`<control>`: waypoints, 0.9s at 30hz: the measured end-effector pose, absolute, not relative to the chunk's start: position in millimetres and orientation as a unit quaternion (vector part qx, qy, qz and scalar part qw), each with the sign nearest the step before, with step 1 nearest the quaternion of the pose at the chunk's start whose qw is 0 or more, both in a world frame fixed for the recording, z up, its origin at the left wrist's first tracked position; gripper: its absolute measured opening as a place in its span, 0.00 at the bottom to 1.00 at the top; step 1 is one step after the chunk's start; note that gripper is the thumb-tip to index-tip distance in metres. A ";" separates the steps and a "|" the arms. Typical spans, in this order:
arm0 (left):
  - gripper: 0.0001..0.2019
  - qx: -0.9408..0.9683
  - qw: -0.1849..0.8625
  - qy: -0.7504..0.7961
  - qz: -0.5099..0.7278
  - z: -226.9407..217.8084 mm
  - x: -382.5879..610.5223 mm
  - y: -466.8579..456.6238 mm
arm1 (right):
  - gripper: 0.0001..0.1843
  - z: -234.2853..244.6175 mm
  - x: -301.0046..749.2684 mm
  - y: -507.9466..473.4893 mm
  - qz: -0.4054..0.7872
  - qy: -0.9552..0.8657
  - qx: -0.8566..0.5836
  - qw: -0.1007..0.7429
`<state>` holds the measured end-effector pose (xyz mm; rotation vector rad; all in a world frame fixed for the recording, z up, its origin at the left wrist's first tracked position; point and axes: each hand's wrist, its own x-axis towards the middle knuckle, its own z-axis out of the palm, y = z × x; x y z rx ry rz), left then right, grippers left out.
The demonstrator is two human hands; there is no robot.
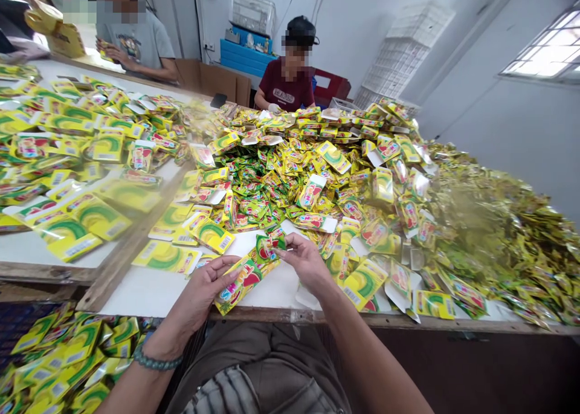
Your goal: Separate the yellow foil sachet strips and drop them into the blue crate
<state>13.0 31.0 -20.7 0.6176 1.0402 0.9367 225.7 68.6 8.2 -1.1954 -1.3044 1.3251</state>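
Note:
My left hand (209, 286) is closed round a small yellow carton (239, 284) printed with a red and green fruit picture, tilted above the front edge of the table. At the carton's upper right end, my right hand (304, 258) pinches a green and yellow sachet (270, 245). The sachet lies against that end; how far inside it sits I cannot tell. Just beyond both hands spreads a heap of similar sachets (258, 205). Flat yellow cartons (167, 257) lie left of my left hand, and more cartons (366, 281) lie right of my right hand.
A wooden strip (136, 236) divides the white tabletop. Cartons (67, 124) are piled left of it, and a tall sachet mound (493, 232) rises at right. Filled-looking cartons (72, 353) sit low at left. Two people, one in a maroon shirt (286, 84), are across the table.

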 end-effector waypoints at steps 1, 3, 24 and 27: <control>0.27 0.284 0.713 0.475 0.429 -21.9 13.1 31.5 | 0.16 9.8 225.9 68.1 0.527 -0.523 -0.485 0.462; 0.28 0.299 0.694 0.489 0.436 -24.2 13.7 32.1 | 0.16 11.2 224.2 66.7 0.506 -0.501 -0.489 0.504; 0.29 0.298 0.692 0.505 0.421 -17.4 16.3 27.5 | 0.15 -10.3 195.7 49.5 0.382 -0.513 -0.603 0.476; 0.28 0.275 0.696 0.499 0.437 -17.4 16.6 25.6 | 0.14 -9.9 193.8 40.0 0.389 -0.510 -0.621 0.452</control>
